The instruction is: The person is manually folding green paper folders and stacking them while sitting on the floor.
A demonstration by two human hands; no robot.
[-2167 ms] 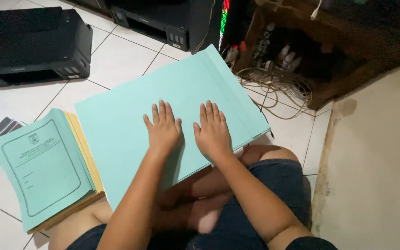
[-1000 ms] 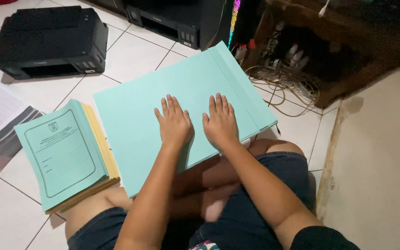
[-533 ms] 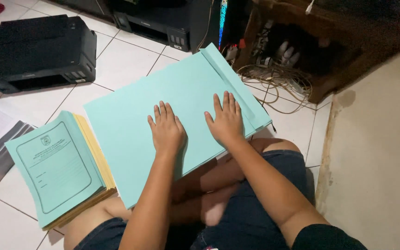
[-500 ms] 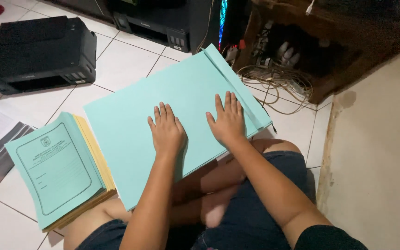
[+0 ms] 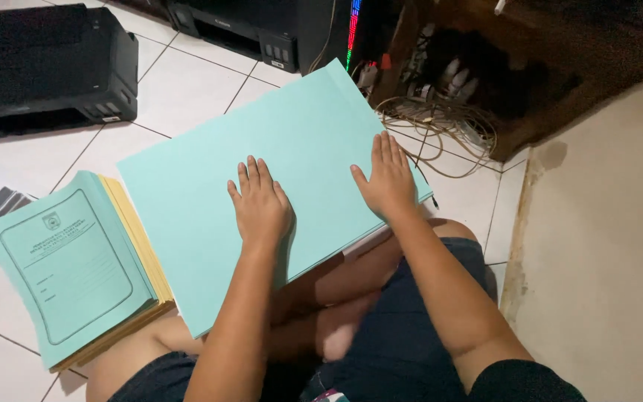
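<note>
Head view: we press our left hand (image 5: 260, 206) and right hand (image 5: 388, 179), both flat and open, gripping nothing, on the large pale-green paper sheet (image 5: 210, 186); a green-covered booklet stack (image 5: 76, 260) sits at nine o'clock.

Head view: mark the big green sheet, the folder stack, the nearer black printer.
big green sheet (image 5: 202, 193), head view, bare middle left of the hands.
folder stack (image 5: 68, 260), head view, top cover.
black printer (image 5: 39, 67), head view, lid.
</note>
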